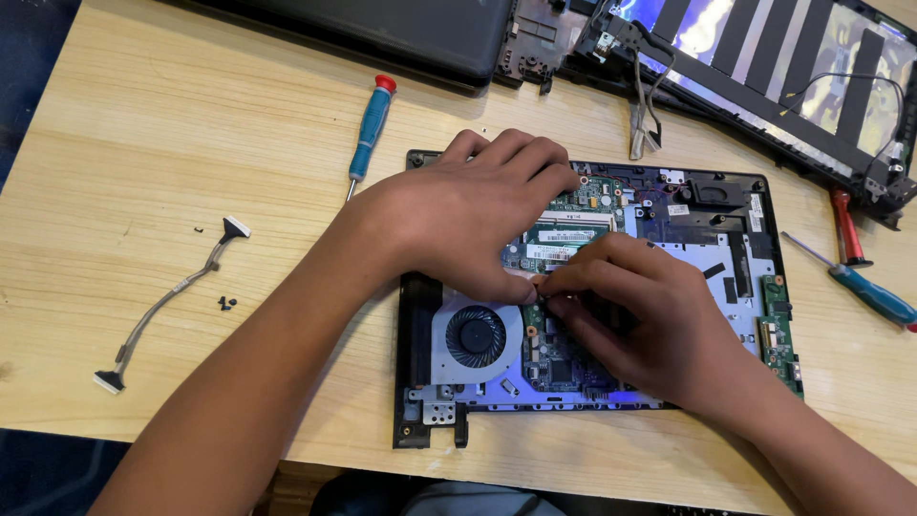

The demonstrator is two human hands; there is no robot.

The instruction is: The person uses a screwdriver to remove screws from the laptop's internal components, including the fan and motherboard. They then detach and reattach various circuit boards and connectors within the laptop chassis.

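Your left hand (468, 215) lay flat, fingers together, on the opened laptop base (592, 296) near the table's (143, 153) front edge, likely steadying it. Your right hand (640, 320) pinched something tiny beside the cooling fan (475, 336); what it was stayed hidden under your fingertips. Loose ribbon cable (167, 301) sat toward the left edge, blue-handled screwdriver (369, 129) near the back. The screen panel (764, 57) was cut off at the back right corner.

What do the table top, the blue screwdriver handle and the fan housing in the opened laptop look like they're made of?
Table top: pale wood or wood-look laminate, matte, with straight grain lines. Blue screwdriver handle: probably moulded plastic or rubber, ribbed, with a red cap. Fan housing: likely thin sheet metal, silvery with a dull sheen around the black fan blades.
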